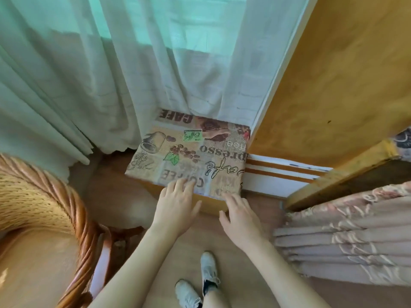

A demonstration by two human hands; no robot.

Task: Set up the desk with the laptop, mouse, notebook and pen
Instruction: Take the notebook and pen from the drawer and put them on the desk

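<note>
The desk (224, 204) is a small table under a coffee-print cloth (189, 156); no laptop, mouse, notebook or pen is in view. Both hands lie flat and spread, grasping nothing: the left hand (175, 205) has its fingertips (184, 182) on the cloth's near edge, the right hand (239, 211) touches the near corner. Beyond the fingertips a curtain (155, 74) drapes onto the far edge. A push could bunch or slide the loose cloth, leaving an uneven surface.
</note>
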